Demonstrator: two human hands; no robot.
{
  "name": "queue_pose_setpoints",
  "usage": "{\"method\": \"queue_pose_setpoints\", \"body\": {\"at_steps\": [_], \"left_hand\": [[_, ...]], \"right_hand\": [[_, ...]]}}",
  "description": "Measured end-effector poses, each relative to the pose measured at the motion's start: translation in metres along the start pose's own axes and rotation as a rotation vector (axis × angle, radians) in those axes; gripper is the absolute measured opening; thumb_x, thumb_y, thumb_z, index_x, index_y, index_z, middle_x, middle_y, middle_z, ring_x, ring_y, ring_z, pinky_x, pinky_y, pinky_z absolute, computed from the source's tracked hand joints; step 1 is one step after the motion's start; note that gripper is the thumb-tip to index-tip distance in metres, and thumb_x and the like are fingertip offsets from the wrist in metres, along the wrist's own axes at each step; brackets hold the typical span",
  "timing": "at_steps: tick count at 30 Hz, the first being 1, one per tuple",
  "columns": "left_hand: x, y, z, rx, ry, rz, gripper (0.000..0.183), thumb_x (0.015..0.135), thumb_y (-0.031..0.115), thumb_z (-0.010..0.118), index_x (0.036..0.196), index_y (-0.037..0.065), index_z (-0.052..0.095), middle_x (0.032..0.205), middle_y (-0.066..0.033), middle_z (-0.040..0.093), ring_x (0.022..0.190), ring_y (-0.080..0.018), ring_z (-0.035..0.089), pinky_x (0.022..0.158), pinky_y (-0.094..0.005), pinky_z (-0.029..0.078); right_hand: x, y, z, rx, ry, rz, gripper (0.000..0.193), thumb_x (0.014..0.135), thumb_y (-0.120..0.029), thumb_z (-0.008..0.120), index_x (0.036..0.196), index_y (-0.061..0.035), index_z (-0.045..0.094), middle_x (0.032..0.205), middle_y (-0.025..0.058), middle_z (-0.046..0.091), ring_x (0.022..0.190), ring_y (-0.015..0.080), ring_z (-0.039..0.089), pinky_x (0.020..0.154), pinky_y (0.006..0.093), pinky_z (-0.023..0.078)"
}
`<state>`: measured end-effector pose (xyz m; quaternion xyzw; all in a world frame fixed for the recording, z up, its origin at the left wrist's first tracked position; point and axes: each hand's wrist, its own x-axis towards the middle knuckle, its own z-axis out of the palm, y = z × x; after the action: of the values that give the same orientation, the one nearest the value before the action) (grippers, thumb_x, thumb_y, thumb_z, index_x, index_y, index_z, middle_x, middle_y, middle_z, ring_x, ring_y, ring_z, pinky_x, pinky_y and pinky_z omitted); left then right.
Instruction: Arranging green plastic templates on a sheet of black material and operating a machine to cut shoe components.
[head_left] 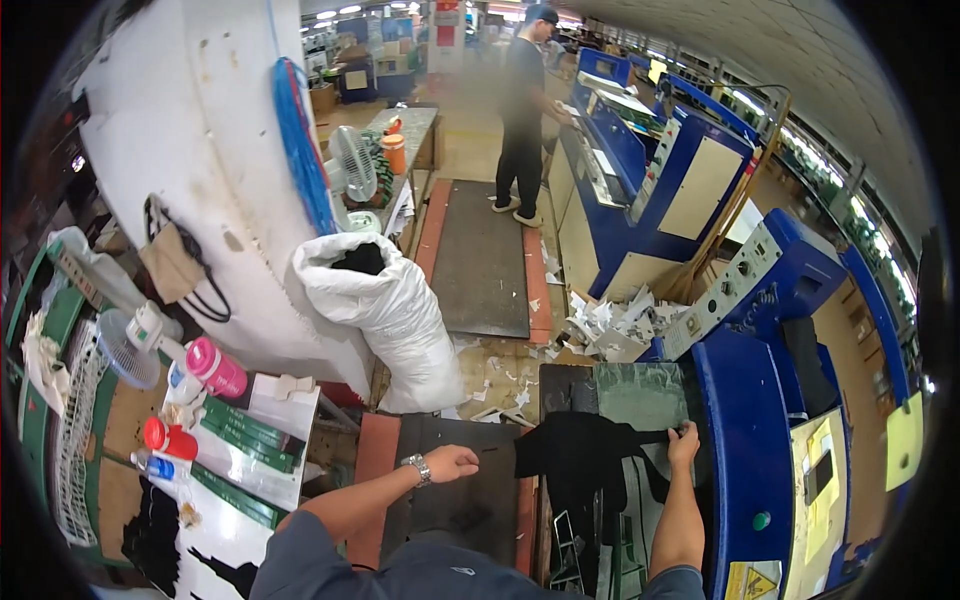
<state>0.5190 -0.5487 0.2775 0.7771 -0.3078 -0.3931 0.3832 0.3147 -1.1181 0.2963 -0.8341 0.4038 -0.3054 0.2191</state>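
The machine bed (640,395) carries a black cut sheet (580,455). A side table (240,500) holds a pink bottle (216,368), a red cup (170,438) and, seemingly, green strips (245,425).

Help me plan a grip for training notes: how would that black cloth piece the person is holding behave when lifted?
The black cloth is probably floppy: it sags and hangs over the edge between the left hand and right hand. It looks thin, so likely light. It would drape and fold rather than roll or tip.

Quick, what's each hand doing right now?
Left hand: loosely curled, holding nothing, just left of the black cut piece.
Right hand: closed on that piece's right edge.
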Motion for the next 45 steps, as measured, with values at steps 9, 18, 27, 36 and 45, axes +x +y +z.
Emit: {"method": "queue_pose_setpoints", "body": {"at_steps": [9,18,27,36,45], "left_hand": [[-0.099,0.072,0.015,-0.133,0.083,0.192,0.048,0.101,0.031,0.076,0.139,0.003,0.064,0.134,-0.0137,0.071,0.127,-0.0214,0.066,0.105,-0.0365,0.054],[-0.214,0.214,0.007,0.101,0.465,0.632,0.086,0.087,0.035,0.089,0.156,0.005,0.047,0.156,-0.0123,0.052,0.148,-0.0243,0.046,0.117,-0.0409,0.045],[-0.393,0.153,0.074,-0.300,0.316,0.518,0.040,0.103,0.023,0.073,0.136,0.001,0.070,0.131,-0.0057,0.075,0.119,-0.0111,0.064,0.106,-0.0324,0.050],[-0.584,0.107,0.192,-0.639,0.347,0.517,0.045,0.107,0.020,0.064,0.146,-0.002,0.059,0.135,-0.0116,0.072,0.127,-0.0209,0.064,0.113,-0.0380,0.046],[-0.721,0.052,0.324,-0.573,0.795,0.625,0.038,0.104,0.025,0.070,0.135,0.003,0.065,0.119,-0.0022,0.071,0.114,-0.0166,0.063,0.105,-0.0350,0.048]], "right_hand": [[-0.057,-0.292,-0.149,0.107,-0.302,-0.808,0.015,0.087,-0.002,0.075,0.099,-0.0003,0.066,0.095,0.0185,0.063,0.091,0.0430,0.064,0.078,0.0476,0.051],[-0.208,-0.468,-0.293,0.224,-0.604,-1.404,0.015,0.089,-0.009,0.075,0.097,-0.0037,0.064,0.099,0.0134,0.060,0.089,0.0403,0.067,0.074,0.0497,0.056],[-0.337,-0.541,-0.324,0.505,-0.956,-1.622,0.015,0.089,-0.004,0.078,0.100,-0.0011,0.068,0.094,0.0125,0.061,0.085,0.0360,0.064,0.073,0.0440,0.051],[-0.514,-0.583,-0.364,0.661,-1.237,-1.832,0.017,0.087,-0.002,0.080,0.099,-0.0004,0.067,0.089,0.0125,0.066,0.079,0.0293,0.067,0.069,0.0386,0.051],[-0.711,-0.575,-0.432,0.474,-1.481,-1.873,0.013,0.092,0.002,0.076,0.098,0.0006,0.064,0.076,0.0102,0.069,0.067,0.0203,0.073,0.062,0.0296,0.053]]}}
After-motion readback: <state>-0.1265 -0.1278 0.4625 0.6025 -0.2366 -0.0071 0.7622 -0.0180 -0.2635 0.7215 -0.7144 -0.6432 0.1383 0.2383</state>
